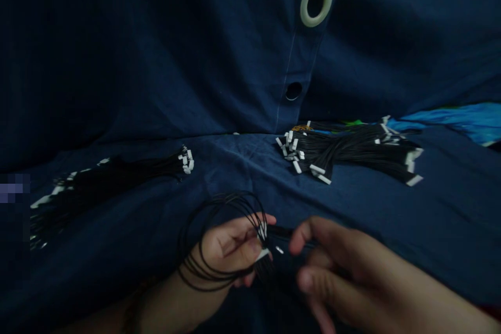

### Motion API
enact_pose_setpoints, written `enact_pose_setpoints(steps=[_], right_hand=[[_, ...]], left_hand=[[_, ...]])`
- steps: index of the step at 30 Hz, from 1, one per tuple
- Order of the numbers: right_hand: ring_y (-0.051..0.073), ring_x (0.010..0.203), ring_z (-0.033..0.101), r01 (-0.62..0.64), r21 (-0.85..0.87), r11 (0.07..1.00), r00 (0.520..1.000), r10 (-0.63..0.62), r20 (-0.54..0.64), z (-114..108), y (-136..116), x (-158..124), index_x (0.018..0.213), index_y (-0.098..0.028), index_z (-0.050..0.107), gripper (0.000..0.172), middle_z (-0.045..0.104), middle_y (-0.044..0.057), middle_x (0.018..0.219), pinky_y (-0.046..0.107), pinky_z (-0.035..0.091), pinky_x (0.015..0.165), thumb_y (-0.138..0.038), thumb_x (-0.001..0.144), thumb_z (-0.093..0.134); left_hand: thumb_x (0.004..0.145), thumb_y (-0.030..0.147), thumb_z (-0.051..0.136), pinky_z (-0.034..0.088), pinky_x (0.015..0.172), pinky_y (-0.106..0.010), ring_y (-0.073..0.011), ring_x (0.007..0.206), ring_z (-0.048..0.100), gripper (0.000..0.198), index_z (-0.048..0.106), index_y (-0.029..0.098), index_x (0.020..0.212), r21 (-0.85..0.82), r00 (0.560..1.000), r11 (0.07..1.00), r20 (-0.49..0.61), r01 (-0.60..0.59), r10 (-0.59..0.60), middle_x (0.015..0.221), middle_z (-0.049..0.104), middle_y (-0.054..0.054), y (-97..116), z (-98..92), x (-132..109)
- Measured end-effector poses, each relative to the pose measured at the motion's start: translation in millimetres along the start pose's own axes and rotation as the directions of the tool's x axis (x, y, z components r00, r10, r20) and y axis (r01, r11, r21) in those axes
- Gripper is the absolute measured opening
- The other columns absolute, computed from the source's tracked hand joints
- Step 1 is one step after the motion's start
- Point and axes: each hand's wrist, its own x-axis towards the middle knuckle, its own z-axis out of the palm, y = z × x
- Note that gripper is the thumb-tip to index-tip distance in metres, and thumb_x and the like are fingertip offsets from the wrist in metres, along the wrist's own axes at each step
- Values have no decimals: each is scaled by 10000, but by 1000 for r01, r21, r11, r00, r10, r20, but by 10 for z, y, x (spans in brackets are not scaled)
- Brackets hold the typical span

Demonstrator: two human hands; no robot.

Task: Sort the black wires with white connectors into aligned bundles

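Observation:
My left hand (235, 250) pinches a cable with white connectors (262, 254) between thumb and fingers. Its thin black wires (229, 195) curve back in loops around the wrist side of that hand, while other wires run off to the right and downward. To the right, my right hand (324, 266) hovers slightly blurred with thumb and index finger apart, and no object shows between them. A small white piece (279, 249) appears in the gap between the hands; I cannot tell whether it is attached to a wire.
On the dark blue cloth (235, 167) lies a bundle of black cables (129, 175) at left, and a larger crossed pile of black cables (344, 154) at right, both with white connectors. Blue material (457, 117) sits behind the right pile. A hanging blue curtain with a grommet (317, 2) rises behind.

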Motion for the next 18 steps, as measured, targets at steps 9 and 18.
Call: enact_pose_setpoints(steps=[9, 18], right_hand=[[121, 465, 601, 154, -354, 923, 954, -232, -189, 157, 7, -33, 791, -224, 472, 141, 621, -38, 607, 202, 422, 391, -145, 803, 355], [90, 393, 561, 244, -457, 856, 888, -386, -249, 211, 15, -38, 758, -213, 469, 153, 585, -57, 538, 187, 377, 352, -127, 816, 355]], left_hand=[[671, 254, 688, 316, 394, -126, -20, 400, 460, 265, 675, 227, 934, -39, 999, 999, -21, 37, -38, 628, 606, 21, 36, 96, -115], [648, 398, 698, 312, 381, -137, -33, 408, 445, 245, 714, 189, 774, 0, 996, 999, 81, -39, 39, 571, 517, 34, 41, 65, -74]])
